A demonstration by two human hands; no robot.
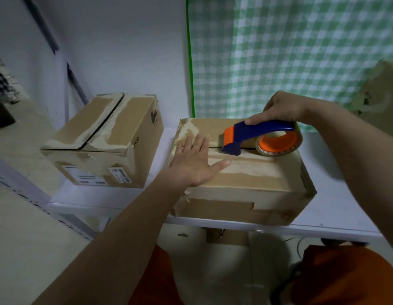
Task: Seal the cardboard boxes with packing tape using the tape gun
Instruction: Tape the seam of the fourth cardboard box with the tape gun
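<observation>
A brown cardboard box point(246, 186) sits on the white table in front of me, its top flaps closed along a centre seam. My left hand point(196, 160) lies flat with straight fingers on the left part of the box top. My right hand point(281, 110) grips the blue handle of the tape gun point(257, 137), which has an orange hub and a roll of clear tape. The gun's front end rests on the seam near the middle of the box top. A second cardboard box point(107, 142) stands to the left, its top flaps slightly parted.
The white table point(336, 208) runs to the right, with bare surface beside the near box. A green checked curtain point(290, 53) hangs behind. A brownish bag point(378, 93) is at the far right. A piece of cardboard point(226, 237) lies under the table edge.
</observation>
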